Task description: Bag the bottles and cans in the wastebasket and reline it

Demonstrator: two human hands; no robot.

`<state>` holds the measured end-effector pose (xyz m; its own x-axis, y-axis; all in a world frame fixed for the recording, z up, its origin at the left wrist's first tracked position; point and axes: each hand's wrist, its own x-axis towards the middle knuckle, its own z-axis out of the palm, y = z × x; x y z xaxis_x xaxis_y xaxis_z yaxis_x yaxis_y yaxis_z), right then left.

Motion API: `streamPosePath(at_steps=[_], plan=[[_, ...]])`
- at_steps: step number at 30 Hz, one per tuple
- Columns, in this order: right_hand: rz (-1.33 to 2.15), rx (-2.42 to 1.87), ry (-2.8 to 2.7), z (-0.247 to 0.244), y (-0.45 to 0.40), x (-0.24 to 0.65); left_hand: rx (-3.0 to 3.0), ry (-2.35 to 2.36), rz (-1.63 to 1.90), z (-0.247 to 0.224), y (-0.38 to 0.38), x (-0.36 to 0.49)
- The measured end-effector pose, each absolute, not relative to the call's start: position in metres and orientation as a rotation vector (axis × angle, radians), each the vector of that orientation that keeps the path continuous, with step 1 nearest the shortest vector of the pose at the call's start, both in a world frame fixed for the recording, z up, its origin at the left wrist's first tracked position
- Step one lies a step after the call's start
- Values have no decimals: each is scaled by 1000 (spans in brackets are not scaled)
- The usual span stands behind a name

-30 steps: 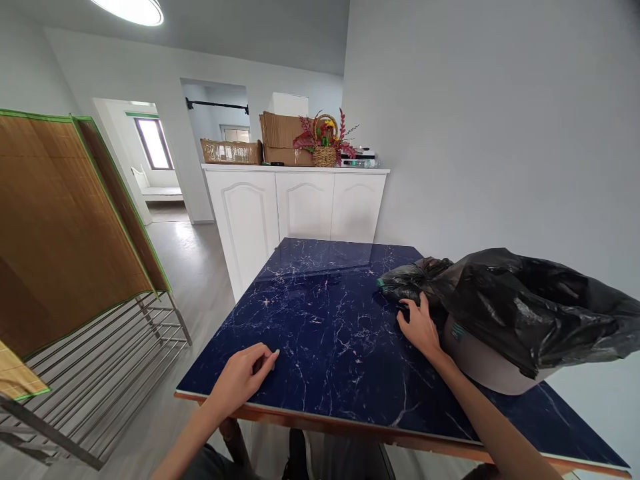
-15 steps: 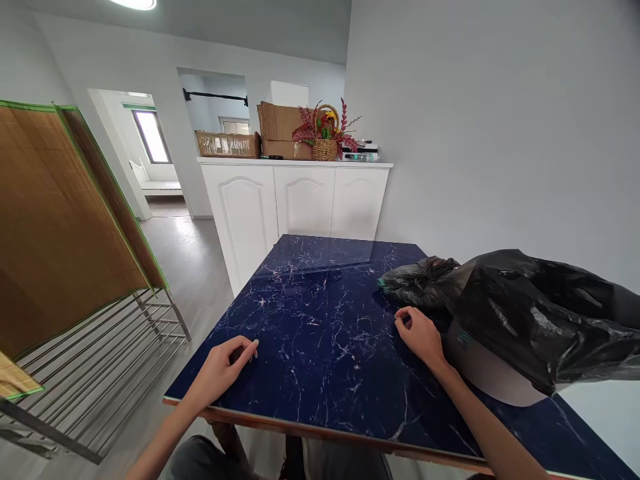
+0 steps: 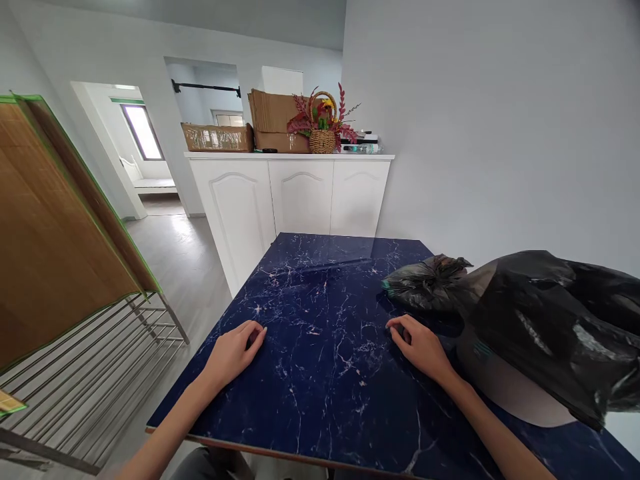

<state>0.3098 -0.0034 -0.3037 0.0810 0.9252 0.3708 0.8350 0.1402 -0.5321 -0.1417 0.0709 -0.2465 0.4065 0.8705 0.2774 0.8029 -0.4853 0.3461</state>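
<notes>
My left hand (image 3: 235, 352) rests on the left part of a dark blue, marble-patterned table (image 3: 320, 387). Its fingers curl round so that thumb and forefinger meet in a loop, with nothing visible in it. On the right of the tabletop, my right hand (image 3: 419, 347) lies in a similar loose curl, thumb and forefinger tips close together, also holding nothing visible. A knotted black plastic bag (image 3: 425, 283) lies just beyond it. Closer to the wall, a larger black plastic bag (image 3: 550, 320) partly covers a grey, rounded thing (image 3: 515, 393), whose kind I cannot make out.
A white cabinet (image 3: 300, 200) stands past the table's far edge. On it are cardboard boxes (image 3: 217, 138) and a flower basket (image 3: 323, 140). At left is a metal rack (image 3: 100, 373) with a brown, green-edged mat (image 3: 55, 227). A wall (image 3: 490, 133) borders the right.
Both hands have slid slightly inward and my left hand farther onto the table, fingers still curled. The view has shifted a little. The bags look unmoved on the table.
</notes>
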Motion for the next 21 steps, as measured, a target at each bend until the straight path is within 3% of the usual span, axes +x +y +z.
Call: streamPosePath(at_steps=[21], plan=[[191,-1581,-1837,-300,-7,288,2421,1551,660,-249,83,-152]])
